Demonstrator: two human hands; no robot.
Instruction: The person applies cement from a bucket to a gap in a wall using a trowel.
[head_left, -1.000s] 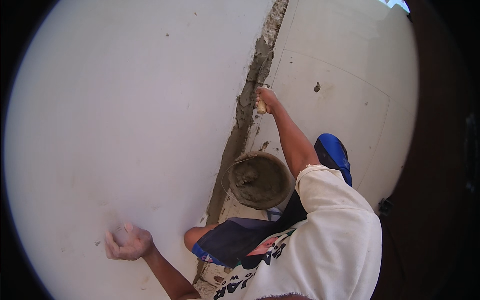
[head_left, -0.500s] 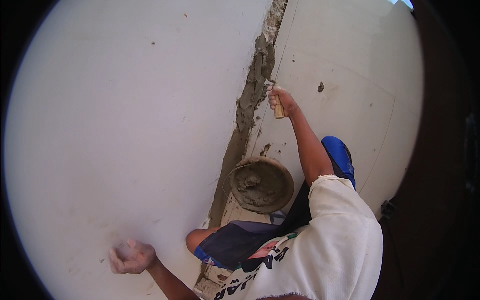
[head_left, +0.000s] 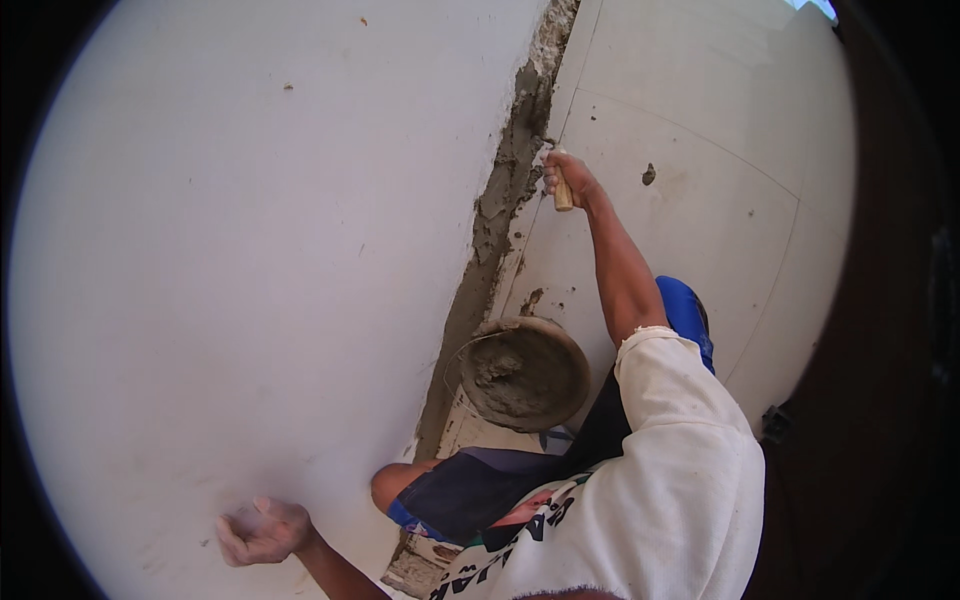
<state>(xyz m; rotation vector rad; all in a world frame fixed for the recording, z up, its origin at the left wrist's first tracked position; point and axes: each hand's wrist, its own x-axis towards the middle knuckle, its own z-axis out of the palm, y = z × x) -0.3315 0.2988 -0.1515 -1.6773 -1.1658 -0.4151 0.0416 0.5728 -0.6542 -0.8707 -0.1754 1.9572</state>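
Note:
My right hand [head_left: 575,178] is closed around the wooden handle of a trowel [head_left: 564,196], at the upper part of a strip of wet grey mortar [head_left: 494,212]. The trowel's blade is mostly hidden beyond my fingers, close to the mortar. That strip runs along the foot of the white wall [head_left: 280,280], where it meets the pale tiled floor. My left hand [head_left: 262,531] is at the lower left in front of the wall, its fingers loosely curled and the thumb apart, with nothing visible in it. I cannot tell whether it touches the wall.
A round bucket [head_left: 585,362] of grey mortar stands beside the strip, just ahead of my bent legs. Its thin wire handle hangs on the wall side. Mortar crumbs [head_left: 531,300] and a larger blob [head_left: 649,174] lie on the tiles [head_left: 720,230].
My right hand has moved slightly farther up along the mortar strip with the trowel. The left hand keeps its loose curl, and sits slightly lower in the picture.

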